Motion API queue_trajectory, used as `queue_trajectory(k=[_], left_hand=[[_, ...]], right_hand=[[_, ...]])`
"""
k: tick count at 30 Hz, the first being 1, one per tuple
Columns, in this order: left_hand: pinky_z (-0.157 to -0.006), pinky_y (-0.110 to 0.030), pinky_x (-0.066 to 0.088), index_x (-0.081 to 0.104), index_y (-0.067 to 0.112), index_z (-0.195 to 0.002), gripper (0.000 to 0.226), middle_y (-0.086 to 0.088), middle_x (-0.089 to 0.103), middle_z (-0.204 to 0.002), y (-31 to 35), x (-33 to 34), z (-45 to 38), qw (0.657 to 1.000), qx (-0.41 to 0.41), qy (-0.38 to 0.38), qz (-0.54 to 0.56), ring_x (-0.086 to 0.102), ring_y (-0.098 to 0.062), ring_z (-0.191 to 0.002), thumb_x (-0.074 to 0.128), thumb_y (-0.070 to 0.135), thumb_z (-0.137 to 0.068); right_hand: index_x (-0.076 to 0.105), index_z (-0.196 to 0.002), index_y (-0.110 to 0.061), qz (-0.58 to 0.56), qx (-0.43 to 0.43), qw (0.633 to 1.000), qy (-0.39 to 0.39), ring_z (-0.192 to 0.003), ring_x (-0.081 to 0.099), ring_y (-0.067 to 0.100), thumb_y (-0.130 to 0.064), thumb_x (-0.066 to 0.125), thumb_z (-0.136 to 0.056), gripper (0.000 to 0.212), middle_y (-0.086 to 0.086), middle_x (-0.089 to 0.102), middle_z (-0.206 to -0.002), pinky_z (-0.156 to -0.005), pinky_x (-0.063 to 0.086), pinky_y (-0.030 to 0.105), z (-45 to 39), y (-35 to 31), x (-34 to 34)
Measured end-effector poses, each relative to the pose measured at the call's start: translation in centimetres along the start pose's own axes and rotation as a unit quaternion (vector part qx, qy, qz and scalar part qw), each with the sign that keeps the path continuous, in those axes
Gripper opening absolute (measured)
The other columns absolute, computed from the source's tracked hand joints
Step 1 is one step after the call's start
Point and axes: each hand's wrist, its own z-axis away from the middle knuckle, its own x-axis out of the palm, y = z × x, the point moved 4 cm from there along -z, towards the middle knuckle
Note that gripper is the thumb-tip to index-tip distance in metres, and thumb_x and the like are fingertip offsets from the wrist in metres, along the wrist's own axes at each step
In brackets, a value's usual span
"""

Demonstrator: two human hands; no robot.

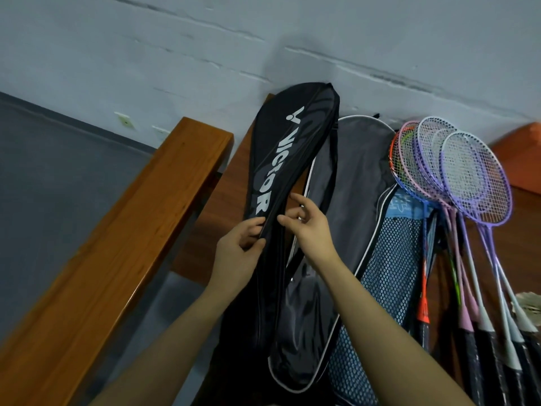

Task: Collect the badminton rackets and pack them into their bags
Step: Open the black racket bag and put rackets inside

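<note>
Centrally, the black racket bag [289,183] is pinched at its edge by the left hand [237,253], while the right hand [310,230] is loosely spread beside it; rackets [456,177] are fanned out at right.

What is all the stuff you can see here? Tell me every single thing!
Black bag: one, black with white VICTOR lettering, held up in the middle.
Grey bag: one, grey with a white edge, open, behind the black bag.
Mesh bag: one, blue mesh, beside the grey bag.
Rackets: a bunch, exact count unclear; purple, pink, orange and blue frames, leaning at the right.
Benches: two, brown wood, at the left and under the bags.
Wall: one, pale grey, behind everything.
Left hand: one, pinches the black bag's edge.
Right hand: one, fingers curled at the black bag's zip edge.
</note>
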Motion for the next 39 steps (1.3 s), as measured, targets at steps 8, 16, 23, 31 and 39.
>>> queue_trajectory(k=[8,16,23,31,39], left_hand=[[-0.080,-0.017,0.047,0.061,0.030,-0.114,0.035,0.005,0.062,-0.091,0.7,-3.5,-0.9,0.993,0.035,0.053,-0.095,0.058,-0.005,-0.086,0.056,0.007,-0.088],[-0.087,-0.021,0.042,0.041,0.016,-0.137,0.051,-0.003,0.050,-0.121,0.8,0.3,-3.8,0.975,0.122,-0.010,-0.186,0.053,-0.014,-0.106,0.052,0.007,-0.089],[-0.088,-0.025,0.046,0.045,0.012,-0.135,0.047,-0.008,0.053,-0.118,3.5,2.7,-7.0,0.959,0.218,-0.033,-0.179,0.055,-0.017,-0.104,0.052,0.002,-0.090],[-0.082,-0.007,0.042,0.055,0.003,-0.126,0.038,-0.001,0.055,-0.108,2.3,2.0,-5.4,0.961,0.256,-0.005,-0.108,0.052,0.001,-0.099,0.056,-0.002,-0.088],[-0.079,-0.006,0.039,0.051,0.012,-0.130,0.047,-0.007,0.054,-0.101,5.1,5.2,-7.1,0.962,0.230,-0.047,-0.141,0.053,-0.009,-0.089,0.060,0.002,-0.085]], right_hand=[[0.052,-0.130,-0.017,0.066,-0.050,0.996,0.042,-0.061,0.046,0.002,0.007,0.056,-0.084,0.052,-0.005,0.047,-0.072,-0.064,0.045,0.010,1.8,-0.4,-2.7],[0.050,-0.134,-0.017,0.106,-0.068,0.991,0.036,-0.065,0.053,-0.005,0.003,0.055,-0.085,0.053,-0.013,0.055,-0.079,-0.067,0.047,0.010,2.7,-1.2,-2.3],[0.054,-0.129,-0.020,0.106,-0.056,0.989,0.089,-0.073,0.058,0.013,0.003,0.056,-0.083,0.052,0.005,0.062,-0.099,-0.067,0.053,0.022,2.8,-0.9,-3.5],[0.053,-0.131,-0.019,0.154,-0.056,0.974,0.155,-0.081,0.062,0.025,-0.002,0.058,-0.086,0.049,0.005,0.066,-0.105,-0.077,0.053,0.025,0.0,-1.2,-3.4],[0.052,-0.131,-0.017,0.175,-0.143,0.961,0.160,-0.085,0.060,0.015,-0.003,0.056,-0.089,0.045,-0.003,0.063,-0.106,-0.084,0.052,0.030,1.4,-2.9,-5.4]])
